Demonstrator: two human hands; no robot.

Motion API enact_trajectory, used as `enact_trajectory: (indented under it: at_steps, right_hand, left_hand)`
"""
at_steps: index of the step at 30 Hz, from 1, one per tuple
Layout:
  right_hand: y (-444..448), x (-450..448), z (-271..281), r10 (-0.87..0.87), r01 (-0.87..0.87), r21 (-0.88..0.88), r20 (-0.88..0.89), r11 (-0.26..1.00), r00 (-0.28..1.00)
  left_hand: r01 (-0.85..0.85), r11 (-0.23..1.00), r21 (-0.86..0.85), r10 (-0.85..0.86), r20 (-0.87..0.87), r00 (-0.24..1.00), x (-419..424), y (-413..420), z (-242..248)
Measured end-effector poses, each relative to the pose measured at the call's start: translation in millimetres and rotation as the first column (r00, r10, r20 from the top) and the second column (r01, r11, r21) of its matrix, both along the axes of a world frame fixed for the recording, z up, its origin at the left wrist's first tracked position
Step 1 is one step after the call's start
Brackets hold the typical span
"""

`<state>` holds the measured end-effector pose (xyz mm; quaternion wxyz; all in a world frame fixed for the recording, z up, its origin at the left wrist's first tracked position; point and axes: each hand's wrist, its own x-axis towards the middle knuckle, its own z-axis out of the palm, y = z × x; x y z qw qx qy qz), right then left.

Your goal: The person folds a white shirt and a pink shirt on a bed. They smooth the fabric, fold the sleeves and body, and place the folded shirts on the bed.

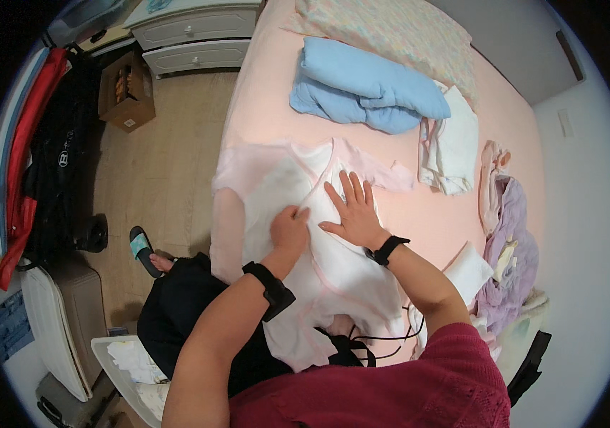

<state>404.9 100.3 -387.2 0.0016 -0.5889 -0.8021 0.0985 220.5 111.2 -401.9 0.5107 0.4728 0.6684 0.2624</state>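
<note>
A white baby romper (283, 184) with pink sleeves and pink trim lies spread face up on the bed before me, its legs reaching to my lap. My left hand (290, 229) has its fingers closed on the edge of the front panel, near the middle of the chest. Beside it, my right hand (355, 214) rests flat on the wrap front with fingers spread, holding nothing. Part of the garment's front is hidden beneath both hands. Black bands circle my two wrists.
The bed (262, 96) has a peach sheet. A folded blue blanket (363, 85) lies beyond the romper, with folded white clothes (454, 142) to its right. Purple clothing (510, 235) lies along the wall. Black cords (379, 338) run by my lap. A white bin (107, 358) stands at lower left.
</note>
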Motion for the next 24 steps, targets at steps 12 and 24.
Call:
enact_trajectory:
  at_steps: [12, 24]
  right_hand:
    - [14, 10, 27, -0.014, 0.001, -0.062, -0.204, 0.998, 0.979]
    - [38, 65, 46, -0.065, 0.079, 0.124, -0.111, 0.989, 0.992]
  left_hand:
    - [0.686, 0.545, 0.482, -0.314, -0.642, 0.700, -17, -3, 32]
    - [0.923, 0.361, 0.134, -0.542, -0.775, 0.325, -25, -6, 23]
